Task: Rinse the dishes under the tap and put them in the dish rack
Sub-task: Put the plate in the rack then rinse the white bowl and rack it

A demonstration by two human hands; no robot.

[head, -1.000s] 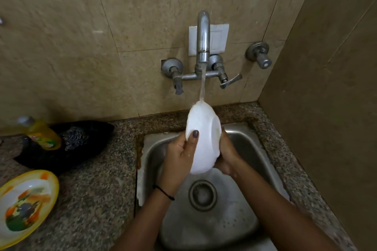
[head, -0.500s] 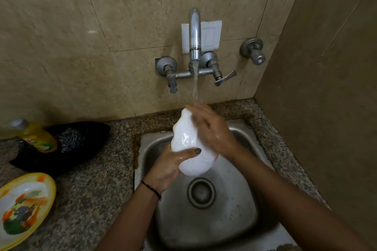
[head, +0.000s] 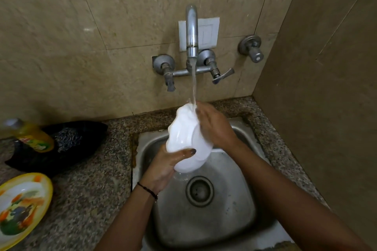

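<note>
A white bowl [head: 184,140] stands on edge over the steel sink [head: 234,220], right under the running tap [head: 191,32]. My left hand [head: 165,165] grips its lower rim from below, thumb across the front. My right hand [head: 214,126] lies flat against the bowl's right side near the top, where the water stream lands. No dish rack is in view.
On the speckled stone counter at the left lie a yellow-rimmed patterned plate [head: 20,208], a yellow dish-soap bottle [head: 32,136] and a black bag with a steel scrubber [head: 67,138]. Tiled walls close in behind and at the right.
The bowl has tilted and turned in my hands under the stream. My right hand came from behind the bowl up onto its upper right side.
</note>
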